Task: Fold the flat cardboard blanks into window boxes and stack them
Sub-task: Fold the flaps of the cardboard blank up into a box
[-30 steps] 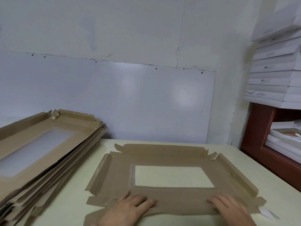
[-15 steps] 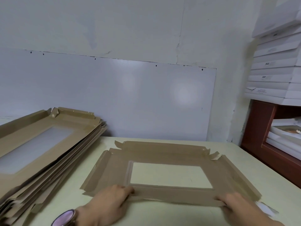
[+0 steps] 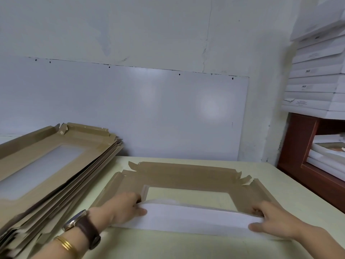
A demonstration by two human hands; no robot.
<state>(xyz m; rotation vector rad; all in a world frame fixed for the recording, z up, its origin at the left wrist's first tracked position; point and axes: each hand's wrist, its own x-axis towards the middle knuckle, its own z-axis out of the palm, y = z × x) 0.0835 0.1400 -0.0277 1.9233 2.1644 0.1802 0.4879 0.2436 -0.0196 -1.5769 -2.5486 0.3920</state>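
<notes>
The fingers (image 3: 131, 197) of the left hand (image 3: 123, 208) are curled over the top edge of a raised near flap (image 3: 196, 215), with the thumb pressed flat on its white face, so the flap's left end is pinched between them. At the other end the right hand (image 3: 270, 219) does the same: its fingers hook over the edge and down behind the flap, and the thumb lies along the white side near the corner. Both hands have a firm hold on that flap, one at each end.

The flap belongs to a flat brown cardboard blank with a rectangular window cut-out (image 3: 186, 176), which lies on the pale yellow-green bench (image 3: 291, 199) straight in front of the person. The rest of the blank is flat, brown side up, its far and side flaps spread out with small tabs sticking up at the far corners. Only the near flap is tilted up off the bench, bowed a little along its length.

The left wrist comes in low from the near left, wearing a watch on a dark brown strap (image 3: 87, 228) and thin gold bangles (image 3: 65, 243) further up the forearm. The right forearm reaches in from the near right corner.

Just left of the blank sits a thick slanting stack of flat brown windowed blanks (image 3: 46, 165), its edges fanned. Behind the bench a glossy white panel (image 3: 130, 109) covers the wall. To the right stands a red-brown wooden shelf unit (image 3: 298, 146) with a pile of white flat boxes (image 3: 317, 81) on top.
</notes>
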